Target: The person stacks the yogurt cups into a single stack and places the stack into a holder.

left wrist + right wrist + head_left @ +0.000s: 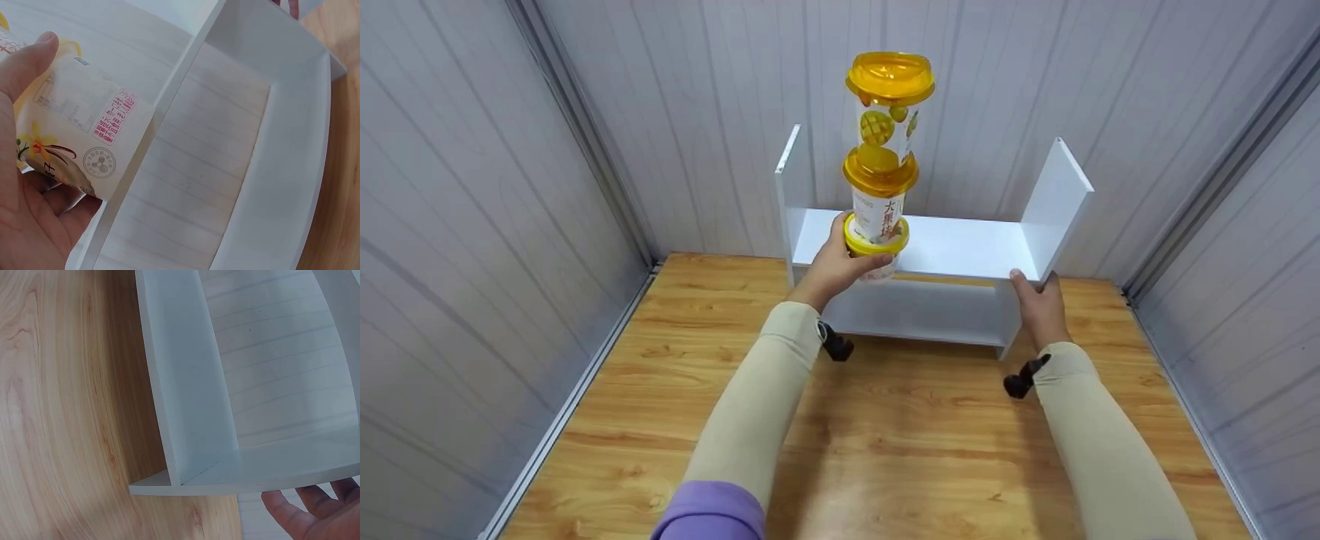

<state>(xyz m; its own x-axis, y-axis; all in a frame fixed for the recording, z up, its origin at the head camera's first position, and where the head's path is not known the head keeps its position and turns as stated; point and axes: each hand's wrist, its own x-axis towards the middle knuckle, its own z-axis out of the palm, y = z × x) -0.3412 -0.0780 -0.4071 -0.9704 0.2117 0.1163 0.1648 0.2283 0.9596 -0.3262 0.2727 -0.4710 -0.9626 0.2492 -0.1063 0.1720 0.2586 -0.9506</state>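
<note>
A stack of three plastic cups [883, 150] with orange and yellow lids stands tall in my left hand [834, 268], which grips the bottom cup [876, 244]. The stack is just in front of the left end of a white shelf unit [960, 246]. Close up in the left wrist view, the bottom cup [84, 129] shows a printed label, and my thumb and palm [22, 185] wrap round it beside the shelf board [225, 157]. My right hand [1039, 304] rests against the shelf's right front corner, thumb on the board's edge. Its fingers [315, 514] lie fairly straight under the shelf [185, 382].
The shelf unit stands at the back of a wooden table [885, 435], against grey panelled walls [472, 225] on three sides. It has two upright side panels [1061, 199] and a lower compartment [919, 307]. No items are seen on its boards.
</note>
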